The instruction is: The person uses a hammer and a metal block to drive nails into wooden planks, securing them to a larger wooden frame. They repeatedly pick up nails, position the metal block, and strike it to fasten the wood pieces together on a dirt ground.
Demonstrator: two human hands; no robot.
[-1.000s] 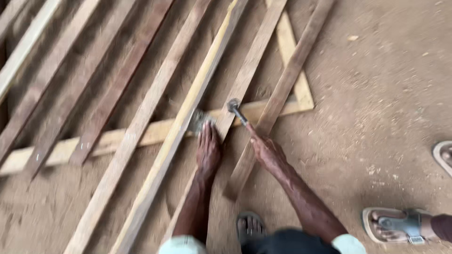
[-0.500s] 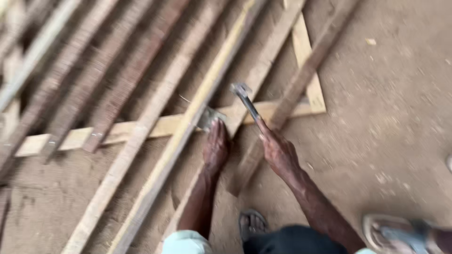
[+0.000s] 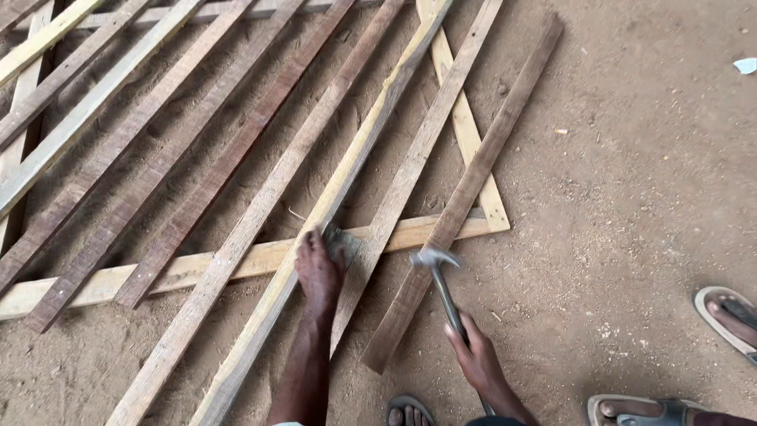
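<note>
My left hand [image 3: 318,269] presses flat on a long pale wooden slat [image 3: 347,177] where it crosses the light cross rail [image 3: 260,256], fingers next to a grey patch on the wood. My right hand [image 3: 475,357] grips the handle of a claw hammer [image 3: 439,278]. The hammer's metal head sits low over the rightmost dark slat [image 3: 465,189], near where that slat crosses the rail. Several slats lie side by side diagonally on the dirt.
A second pale rail [image 3: 465,126] runs steeply under the right slats. My sandalled foot [image 3: 408,410] is at the bottom edge. Another person's sandalled feet [image 3: 729,315] stand at the lower right. A white scrap [image 3: 745,65] lies on the sandy ground at right.
The hammer has swung down from its raised position toward the rightmost slat. My left hand stays pressed on the same slat. The view has shifted slightly.
</note>
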